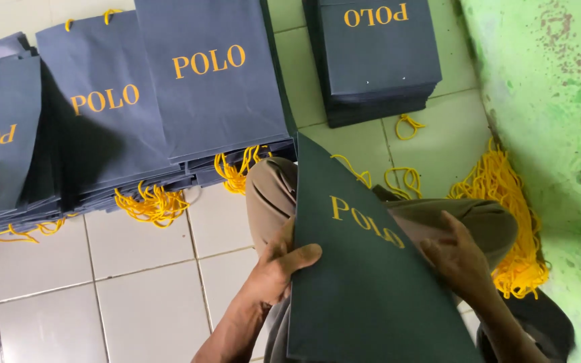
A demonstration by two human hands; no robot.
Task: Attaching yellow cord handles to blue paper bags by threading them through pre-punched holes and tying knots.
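Tiled floor (48,296) under bag stacks (216,87), cords (506,195)

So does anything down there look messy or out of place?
A little. One loose yellow cord loop lies alone on the white floor tiles, away from the big cord bundle by the green wall, whose paint is stained and flaking. The dark paper bag stacks lean and overlap unevenly.

Flat dark paper bag (364,289) with gold lettering, tilted over the lap, gripped at its edges by left hand (280,265) and right hand (458,259). Stacks of navy bags (136,114) with yellow cord handles fanned across the tiled floor at upper left. Another neat navy stack (378,60) at top centre, well apart.
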